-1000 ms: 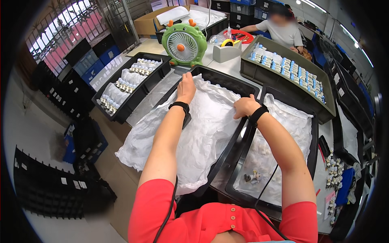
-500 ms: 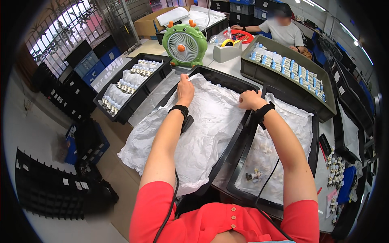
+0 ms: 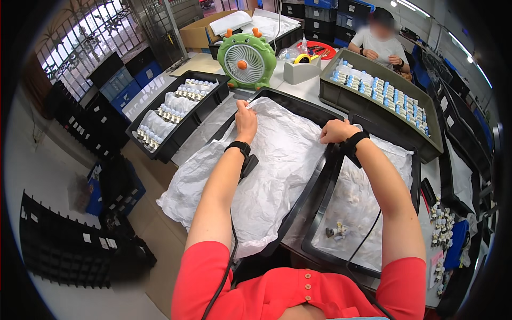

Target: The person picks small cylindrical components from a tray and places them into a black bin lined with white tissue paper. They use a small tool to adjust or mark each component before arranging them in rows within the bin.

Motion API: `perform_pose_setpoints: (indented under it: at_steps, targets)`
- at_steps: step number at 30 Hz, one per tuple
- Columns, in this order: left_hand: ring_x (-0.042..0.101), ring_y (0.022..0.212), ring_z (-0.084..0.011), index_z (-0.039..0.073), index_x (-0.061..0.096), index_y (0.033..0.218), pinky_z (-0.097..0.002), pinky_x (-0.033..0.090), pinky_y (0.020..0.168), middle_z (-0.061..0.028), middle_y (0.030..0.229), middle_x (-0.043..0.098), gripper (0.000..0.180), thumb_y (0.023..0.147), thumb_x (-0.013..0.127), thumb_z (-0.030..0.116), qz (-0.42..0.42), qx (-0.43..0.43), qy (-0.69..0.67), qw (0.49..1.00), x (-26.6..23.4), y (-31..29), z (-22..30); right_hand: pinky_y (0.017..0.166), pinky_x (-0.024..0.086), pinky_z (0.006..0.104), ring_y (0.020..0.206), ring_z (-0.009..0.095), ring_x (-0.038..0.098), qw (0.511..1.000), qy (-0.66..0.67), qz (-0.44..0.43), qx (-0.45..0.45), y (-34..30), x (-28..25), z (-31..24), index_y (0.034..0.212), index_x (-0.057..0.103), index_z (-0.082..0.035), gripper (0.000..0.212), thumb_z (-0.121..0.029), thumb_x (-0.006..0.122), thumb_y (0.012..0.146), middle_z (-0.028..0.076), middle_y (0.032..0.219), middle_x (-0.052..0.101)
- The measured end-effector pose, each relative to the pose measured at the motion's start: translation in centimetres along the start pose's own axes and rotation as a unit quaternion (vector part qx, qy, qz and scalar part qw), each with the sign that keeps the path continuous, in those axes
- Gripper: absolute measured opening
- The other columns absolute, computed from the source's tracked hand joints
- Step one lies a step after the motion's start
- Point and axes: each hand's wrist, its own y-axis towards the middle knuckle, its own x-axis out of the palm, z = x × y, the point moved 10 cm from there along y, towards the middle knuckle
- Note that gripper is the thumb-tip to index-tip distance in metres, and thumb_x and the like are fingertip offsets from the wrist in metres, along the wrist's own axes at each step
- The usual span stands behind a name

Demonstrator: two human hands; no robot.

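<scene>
A wide, crinkled white paper sheet (image 3: pixel 266 176) lies over the black tray (image 3: pixel 298 102) in front of me and drapes past its left and near edges. My left hand (image 3: pixel 246 124) pinches the sheet near the tray's far left corner. At the far right corner, my right hand (image 3: pixel 338 131) has its fingers closed on the sheet's edge. Whatever lies under the sheet is hidden. Beside it on the right, a second black tray (image 3: pixel 415 178) is lined with filmy white wrapping, and a small figurine (image 3: pixel 337 231) shows near its front.
On the left stands a black tray (image 3: pixel 223 92) with rows of small figurines between white sheets. A green fan (image 3: pixel 246 60) sits behind. Far right, an olive bin (image 3: pixel 368 98) holds blue-and-white pieces. A tape dispenser (image 3: pixel 302 70) and a seated person (image 3: pixel 380 45) are beyond.
My right hand has shifted slightly right, drawing the sheet across the far end, where small pieces showed before. The seated person has brought both hands together.
</scene>
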Motion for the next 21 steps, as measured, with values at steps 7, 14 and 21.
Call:
perform_pose_setpoints:
  at_steps: [7,14,21]
  targets:
    - [0.061,0.078,-0.0384,0.004,0.036,0.099,-0.0464,0.045,0.068,-0.0251,0.081,0.060,0.020,0.083,0.047,0.002,0.028,-0.026,-0.020,0.999,-0.6,-0.1,0.0,0.102,0.022,0.0552,0.101,0.033,0.059,0.998,-0.046,-0.028,0.035,-0.3,-0.3,-0.1,0.091,0.069,-0.007,0.034,-0.034,0.062,0.072,0.016,0.099,0.065]
    - [0.054,0.098,-0.0420,0.003,0.032,0.122,-0.0465,0.044,0.082,-0.0270,0.110,0.051,0.050,0.079,0.058,0.005,-0.024,-0.018,-0.045,0.999,0.9,-1.1,2.1,0.091,0.033,0.0495,0.098,0.033,0.058,0.986,-0.138,0.094,0.018,0.0,-2.5,0.4,0.088,0.069,-0.004,0.038,-0.038,0.061,0.074,0.015,0.094,0.066]
    - [0.029,0.125,-0.0474,0.024,0.007,0.145,-0.0468,0.033,0.102,-0.0249,0.146,-0.007,0.097,0.073,0.072,0.026,-0.173,0.132,0.141,0.966,5.6,-4.2,3.8,0.087,0.036,0.0449,0.106,0.027,0.051,0.976,-0.174,0.126,0.020,0.4,-1.9,0.0,0.088,0.071,-0.006,0.041,-0.043,0.061,0.074,0.012,0.093,0.066]
